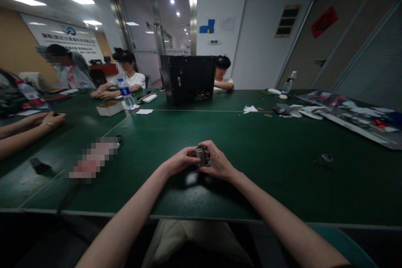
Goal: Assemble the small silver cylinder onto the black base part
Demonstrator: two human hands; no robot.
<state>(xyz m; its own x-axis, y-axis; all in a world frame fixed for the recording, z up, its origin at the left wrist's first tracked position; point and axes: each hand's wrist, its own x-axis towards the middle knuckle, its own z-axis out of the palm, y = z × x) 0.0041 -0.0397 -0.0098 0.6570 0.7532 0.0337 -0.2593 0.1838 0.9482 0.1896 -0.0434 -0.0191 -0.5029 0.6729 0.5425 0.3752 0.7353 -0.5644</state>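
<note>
A small silvery metal cylinder (200, 157) stands roughly upright between my two hands, just above the green table (266, 184). My left hand (182, 160) closes on its left side, with the thumb against the metal. From the right, my right hand (220, 162) grips it, fingers bent around its top and thumb low near its base. The fingers cover part of the cylinder, so its far side is hidden. Some distance to the right lies a small dark round part (326, 159), blurred.
At left are a pixelated flat object (94, 159), a small black item (40, 165) and a co-worker's hands (52, 121). Further back stand a white box (110, 109), a water bottle (126, 94) and a black case (188, 79). A cluttered tray (354, 127) sits right; people sit across.
</note>
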